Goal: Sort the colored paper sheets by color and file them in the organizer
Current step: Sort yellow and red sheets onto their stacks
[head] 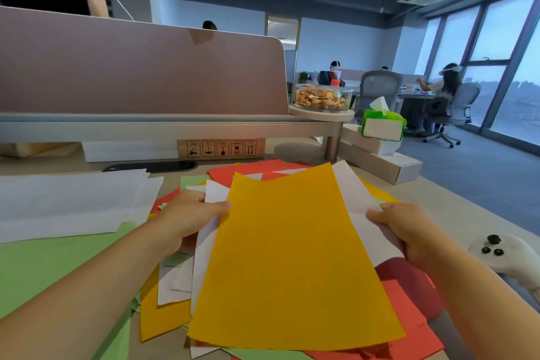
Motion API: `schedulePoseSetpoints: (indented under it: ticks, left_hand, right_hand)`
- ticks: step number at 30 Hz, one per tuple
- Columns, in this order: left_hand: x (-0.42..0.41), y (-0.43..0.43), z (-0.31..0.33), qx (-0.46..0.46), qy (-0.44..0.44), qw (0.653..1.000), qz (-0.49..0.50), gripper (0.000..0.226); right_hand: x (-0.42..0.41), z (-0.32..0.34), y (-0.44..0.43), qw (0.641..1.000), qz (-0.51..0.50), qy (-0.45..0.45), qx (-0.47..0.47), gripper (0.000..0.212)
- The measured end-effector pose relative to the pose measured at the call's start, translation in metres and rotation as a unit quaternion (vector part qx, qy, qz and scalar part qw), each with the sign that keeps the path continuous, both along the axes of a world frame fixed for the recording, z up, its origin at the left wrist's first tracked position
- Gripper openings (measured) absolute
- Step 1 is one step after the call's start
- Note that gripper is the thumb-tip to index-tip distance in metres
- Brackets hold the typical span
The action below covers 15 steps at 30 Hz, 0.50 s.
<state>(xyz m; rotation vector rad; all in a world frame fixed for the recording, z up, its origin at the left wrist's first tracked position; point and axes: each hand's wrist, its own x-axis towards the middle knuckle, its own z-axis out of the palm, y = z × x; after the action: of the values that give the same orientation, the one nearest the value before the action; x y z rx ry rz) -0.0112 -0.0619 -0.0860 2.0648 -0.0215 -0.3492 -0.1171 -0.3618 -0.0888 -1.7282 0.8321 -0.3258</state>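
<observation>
A large orange-yellow sheet (286, 260) lies on top of a mixed heap of red (409, 327), white and green paper at the desk's middle. My left hand (187, 216) pinches the left edge of the orange-yellow sheet, thumb on top, with white sheets under it. My right hand (409, 231) grips a white sheet (359, 213) that sticks out from under the orange-yellow sheet on its right side. A stack of white sheets (67, 202) and a green sheet (43, 266) lie apart on the left. No organizer is recognisable in view.
A pink desk partition (140, 67) closes the far side. A bowl of nuts (321, 98) sits on a round shelf, a green tissue pack (382, 124) and white boxes (388, 166) at far right. A white controller (508, 254) lies near my right wrist. A cardboard box (220, 149) stands behind the heap.
</observation>
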Motion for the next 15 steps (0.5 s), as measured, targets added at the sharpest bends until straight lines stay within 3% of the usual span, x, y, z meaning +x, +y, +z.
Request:
schedulePoseSetpoints:
  ticks: [4,7,9,11,15]
  left_hand:
    - [-0.001,0.003,-0.001,0.054,-0.021,0.998,-0.019,0.045]
    - [-0.002,0.004,0.001,0.052,0.006,0.998,-0.036,0.028]
    - [-0.002,0.005,0.002,0.029,0.034,0.999,-0.029,0.016]
    - [0.0,0.005,0.001,0.005,0.049,0.999,-0.019,0.015]
    - [0.006,0.009,-0.001,-0.017,0.04,0.999,0.013,0.019]
  right_hand:
    - [-0.004,0.006,0.005,0.998,-0.012,-0.009,0.065,0.026]
    - [-0.005,0.007,0.007,0.998,-0.031,-0.042,0.038,0.037]
    - [-0.007,0.009,0.009,0.996,-0.045,-0.069,0.025,0.028]
    - [-0.008,0.01,0.009,0.994,-0.063,-0.088,0.029,0.013]
    - [-0.007,0.006,-0.004,0.985,-0.133,-0.11,-0.014,0.018]
